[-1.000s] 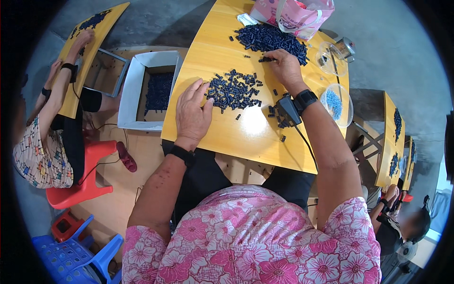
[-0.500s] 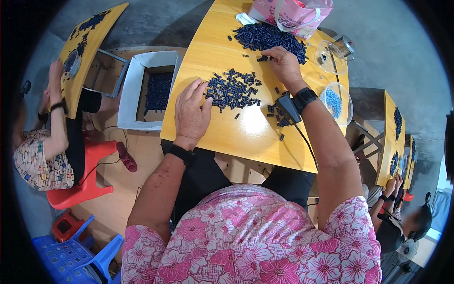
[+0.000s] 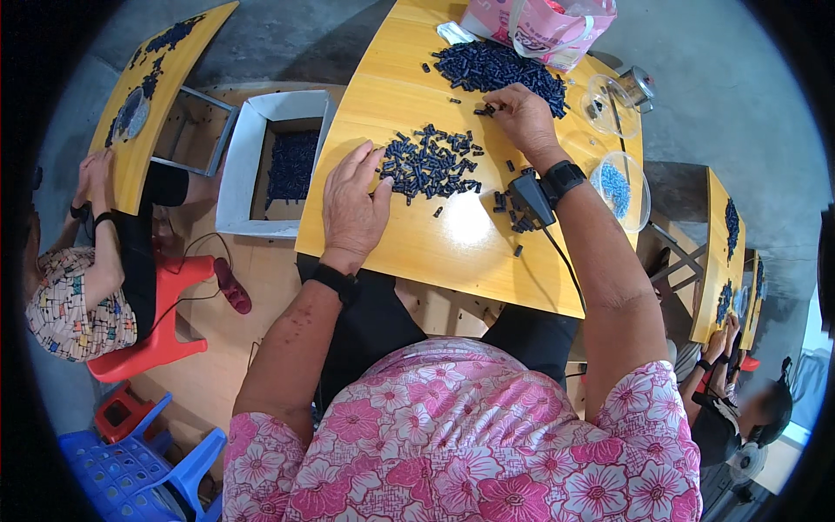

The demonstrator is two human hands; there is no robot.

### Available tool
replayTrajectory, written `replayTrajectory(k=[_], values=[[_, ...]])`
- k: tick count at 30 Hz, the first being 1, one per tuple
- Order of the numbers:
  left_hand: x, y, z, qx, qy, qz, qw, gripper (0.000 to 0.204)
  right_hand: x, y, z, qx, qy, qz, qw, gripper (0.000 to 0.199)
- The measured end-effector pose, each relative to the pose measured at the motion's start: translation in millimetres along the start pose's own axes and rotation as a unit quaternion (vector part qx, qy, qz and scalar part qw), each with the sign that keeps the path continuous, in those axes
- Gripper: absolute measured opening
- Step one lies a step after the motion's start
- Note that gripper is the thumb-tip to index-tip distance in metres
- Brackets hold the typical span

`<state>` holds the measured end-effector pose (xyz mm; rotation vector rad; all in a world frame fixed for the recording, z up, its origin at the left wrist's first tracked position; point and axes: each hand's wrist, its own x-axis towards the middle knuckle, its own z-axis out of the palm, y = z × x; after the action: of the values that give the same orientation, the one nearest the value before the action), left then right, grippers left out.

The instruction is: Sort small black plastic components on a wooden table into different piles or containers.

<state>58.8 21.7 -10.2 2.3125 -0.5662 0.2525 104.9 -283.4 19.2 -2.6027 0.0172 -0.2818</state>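
On the yellow table (image 3: 391,96), my left hand (image 3: 355,202) lies with its fingers spread at the left edge of a loose pile of small dark cylindrical pieces (image 3: 424,165). My right hand (image 3: 526,123) is at the near edge of a larger, denser pile of the same dark pieces (image 3: 497,70). Its thumb and forefinger close on a small dark piece (image 3: 484,110). Under my right wrist rests a black box-shaped device (image 3: 532,198) with a cable, and several dark pieces lie beside it.
At the table's right stand a clear tub (image 3: 644,207) with light-blue pieces (image 3: 614,190), another clear tub (image 3: 606,80) and a lidded jar (image 3: 639,87). Behind the far pile is a pink bag (image 3: 541,33). A white box (image 3: 238,165) stands left; co-workers sit at both sides.
My hands stay almost where they were, the right fingers shifting slightly at the dark pieces. The co-worker at the left has drawn their hands back from a bowl to the table edge.
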Motion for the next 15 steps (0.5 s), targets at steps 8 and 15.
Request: replayTrajectory(k=[8,15], values=[[-1,1,-2,-0.003,0.003,-0.002,1.000,0.040,-2,-8,1,0.017,-0.041,-0.028,0.999,0.020],[0,0,0,0.001,0.009,0.004,1.000,0.039,-12,0,2,0.020,-0.028,-0.068,0.997,0.014]])
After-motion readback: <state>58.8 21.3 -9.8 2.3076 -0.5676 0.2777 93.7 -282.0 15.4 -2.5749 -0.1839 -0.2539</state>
